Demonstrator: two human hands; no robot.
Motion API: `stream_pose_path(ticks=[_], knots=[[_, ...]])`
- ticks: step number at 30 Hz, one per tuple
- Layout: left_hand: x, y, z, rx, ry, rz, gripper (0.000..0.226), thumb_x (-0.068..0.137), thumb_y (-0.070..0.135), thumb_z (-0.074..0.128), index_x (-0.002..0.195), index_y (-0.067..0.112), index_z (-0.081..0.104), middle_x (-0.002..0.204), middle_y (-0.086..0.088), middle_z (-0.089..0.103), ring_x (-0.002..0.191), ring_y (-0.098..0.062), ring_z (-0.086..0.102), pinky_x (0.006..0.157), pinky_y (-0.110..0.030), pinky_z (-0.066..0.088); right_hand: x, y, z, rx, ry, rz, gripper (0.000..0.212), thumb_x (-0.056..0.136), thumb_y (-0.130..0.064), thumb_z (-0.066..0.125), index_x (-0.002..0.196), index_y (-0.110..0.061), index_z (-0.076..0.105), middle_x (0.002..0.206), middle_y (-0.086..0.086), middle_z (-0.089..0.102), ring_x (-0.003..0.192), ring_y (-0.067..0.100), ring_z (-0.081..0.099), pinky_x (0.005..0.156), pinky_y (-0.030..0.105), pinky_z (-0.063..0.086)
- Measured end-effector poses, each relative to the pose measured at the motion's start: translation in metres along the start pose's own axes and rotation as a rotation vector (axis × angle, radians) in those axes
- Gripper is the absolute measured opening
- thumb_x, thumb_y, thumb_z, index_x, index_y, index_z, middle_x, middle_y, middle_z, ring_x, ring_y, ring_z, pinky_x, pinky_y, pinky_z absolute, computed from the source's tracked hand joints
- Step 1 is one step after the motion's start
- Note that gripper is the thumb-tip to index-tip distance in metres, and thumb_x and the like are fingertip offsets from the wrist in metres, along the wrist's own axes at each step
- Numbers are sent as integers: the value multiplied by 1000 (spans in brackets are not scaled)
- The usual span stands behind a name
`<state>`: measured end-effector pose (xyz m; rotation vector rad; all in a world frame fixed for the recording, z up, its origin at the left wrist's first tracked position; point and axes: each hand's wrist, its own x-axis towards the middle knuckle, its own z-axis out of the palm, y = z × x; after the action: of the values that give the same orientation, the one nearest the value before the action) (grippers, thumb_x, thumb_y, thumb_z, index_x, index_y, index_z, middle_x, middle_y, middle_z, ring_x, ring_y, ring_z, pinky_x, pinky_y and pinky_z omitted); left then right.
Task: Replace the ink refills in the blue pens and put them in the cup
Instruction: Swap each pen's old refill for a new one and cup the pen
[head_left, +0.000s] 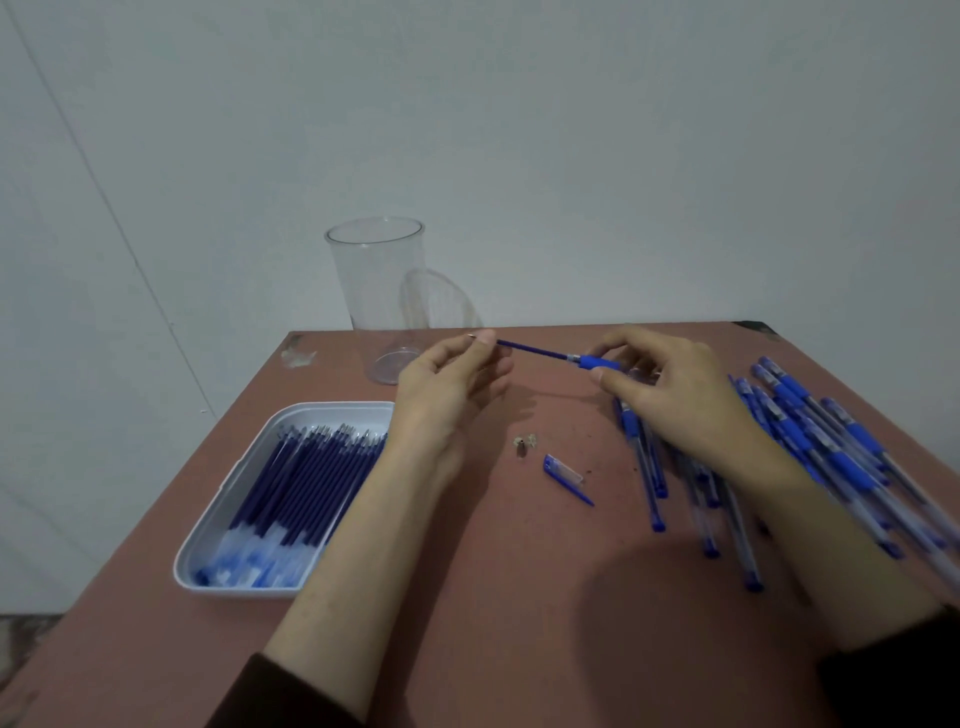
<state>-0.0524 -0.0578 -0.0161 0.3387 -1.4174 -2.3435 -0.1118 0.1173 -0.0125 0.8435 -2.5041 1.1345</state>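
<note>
Refills (306, 478) lie in the white tray (200, 540) at 8 o'clock; the clear cup (382, 296) stands empty at 11. At centre the left hand (447, 384) pinches the end of a single refill (535, 352), whose other end sits in the blue pen (600, 362) pinched at its grip by the right hand (670, 395); spare pens (810, 447) lie at 3. Keep both in line, sliding straight, not bending.

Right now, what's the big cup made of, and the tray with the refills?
The cup looks like clear plastic, maybe glass: you can see straight through it. The tray looks like smooth white plastic, with rounded corners and a soft sheen.
</note>
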Motion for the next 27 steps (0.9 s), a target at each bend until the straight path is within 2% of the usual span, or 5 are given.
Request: stream_pose_path(ticks=[10, 14, 21, 24, 27], knots=[[7, 1, -3, -181, 238, 128, 12, 91, 4, 59, 80, 7, 55, 71, -6, 60, 55, -7, 64, 64, -16, 56, 8, 23, -15, -192, 137, 124, 8, 84, -16, 61, 88, -23, 64, 72, -8, 60, 66, 13, 53, 65, 32, 43], [6, -7, 0, -66, 196, 105, 8, 91, 6, 61, 83, 6, 59, 64, -2, 63, 54, -7, 63, 59, -16, 55, 8, 4, 5, -133, 192, -26, 17, 86, -32, 62, 100, -24, 67, 72, -9, 56, 66, 9, 49, 68, 31, 39], [8, -10, -1, -67, 153, 60, 5, 91, 4, 60, 86, 3, 61, 67, -3, 64, 65, -12, 65, 66, -17, 57, 31, -14, 30, -270, -46, -145, 30, 90, -42, 57, 75, -18, 66, 62, -5, 57, 60, 12, 49, 58, 32, 37], [7, -9, 0, -90, 122, 27, 4, 92, 2, 58, 88, 1, 60, 76, -9, 63, 73, -16, 65, 69, -18, 57, 38, -14, 30, -184, -153, -97, 25, 88, -42, 61, 92, -20, 73, 75, -1, 68, 71, 16, 58, 68, 32, 46], [6, -9, 2, -61, 137, 18, 11, 92, 3, 57, 103, 1, 59, 88, -11, 62, 71, -13, 65, 66, -16, 57, 44, -14, 33, -216, -174, -94, 17, 89, -34, 62, 83, -19, 68, 67, -4, 63, 62, 10, 53, 58, 24, 39]])
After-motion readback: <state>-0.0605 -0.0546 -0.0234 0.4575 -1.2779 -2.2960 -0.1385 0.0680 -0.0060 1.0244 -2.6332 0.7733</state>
